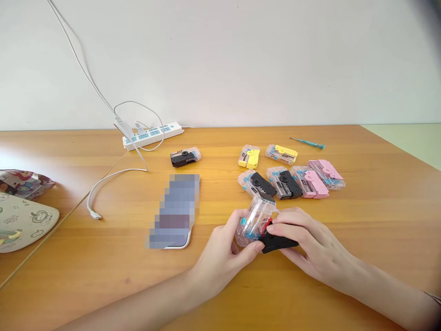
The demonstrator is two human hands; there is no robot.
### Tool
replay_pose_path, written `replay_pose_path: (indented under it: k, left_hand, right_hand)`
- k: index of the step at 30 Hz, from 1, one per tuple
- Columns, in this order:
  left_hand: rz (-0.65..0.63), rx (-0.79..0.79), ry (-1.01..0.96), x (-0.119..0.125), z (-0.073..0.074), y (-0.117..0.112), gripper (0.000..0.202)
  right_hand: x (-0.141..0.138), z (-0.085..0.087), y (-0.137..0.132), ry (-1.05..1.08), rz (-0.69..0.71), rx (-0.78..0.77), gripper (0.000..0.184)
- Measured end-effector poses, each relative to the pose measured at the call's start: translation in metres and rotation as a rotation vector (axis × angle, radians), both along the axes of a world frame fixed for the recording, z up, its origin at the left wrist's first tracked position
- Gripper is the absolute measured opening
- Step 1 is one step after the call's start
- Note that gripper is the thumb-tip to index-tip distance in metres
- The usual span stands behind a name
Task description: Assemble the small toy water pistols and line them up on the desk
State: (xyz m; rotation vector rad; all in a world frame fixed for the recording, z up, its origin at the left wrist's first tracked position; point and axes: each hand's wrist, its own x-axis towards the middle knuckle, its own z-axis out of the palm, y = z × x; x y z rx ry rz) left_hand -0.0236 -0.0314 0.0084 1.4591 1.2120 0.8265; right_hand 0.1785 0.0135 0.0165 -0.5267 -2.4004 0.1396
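Observation:
Both hands hold a folding toy gun (257, 216), partly unfolded above the table. It has a clear plastic body with blue parts inside, a black piece and a small red part. My left hand (223, 248) grips the clear body from the left, thumb on the lower edge. The fingers of my right hand (310, 243) are closed around the black piece. Just beyond lie folded toy guns of the same kind: a black one (257, 183), a second black one (287, 185), a pink one (314, 184) and another pink one (327, 172).
Farther back are two yellow folded toy guns (253, 158), a lone black one (184, 158) and a teal screwdriver (312, 144). A blurred phone (177, 207) lies left of my hands. A power strip (155, 135), white cable (117, 174) and patterned pouch (27, 220) are further left.

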Motion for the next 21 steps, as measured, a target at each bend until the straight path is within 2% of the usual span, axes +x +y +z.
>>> replay_pose_path:
  k: [5, 11, 15, 18, 20, 21]
  left_hand:
    - [0.067, -0.001, -0.02, 0.0014, 0.0008, -0.0004, 0.016]
    - [0.043, -0.008, -0.024, 0.002, -0.0009, -0.0006, 0.022]
    - [0.015, -0.002, -0.032, 0.0014, -0.0043, -0.0006, 0.023]
    - [-0.011, -0.009, -0.029, 0.0008, -0.005, -0.0004, 0.024]
    - [-0.033, 0.029, -0.013, 0.0002, -0.004, -0.0004, 0.029]
    - [-0.043, 0.064, -0.004, -0.0001, -0.0033, -0.0004, 0.033]
  right_hand:
    - [0.0011, 0.0035, -0.0034, 0.021, -0.064, -0.112, 0.044]
    - [-0.001, -0.0008, -0.0006, 0.095, -0.094, -0.269, 0.043]
    - [-0.0023, -0.0009, 0.0018, 0.087, -0.166, -0.476, 0.046]
    - [-0.0024, 0.0012, 0.0037, 0.021, -0.19, -0.676, 0.041]
    - [-0.0023, 0.0024, 0.0045, 0.004, -0.179, -0.71, 0.032]
    - [-0.0021, 0.0026, 0.0047, 0.015, -0.165, -0.676, 0.028]
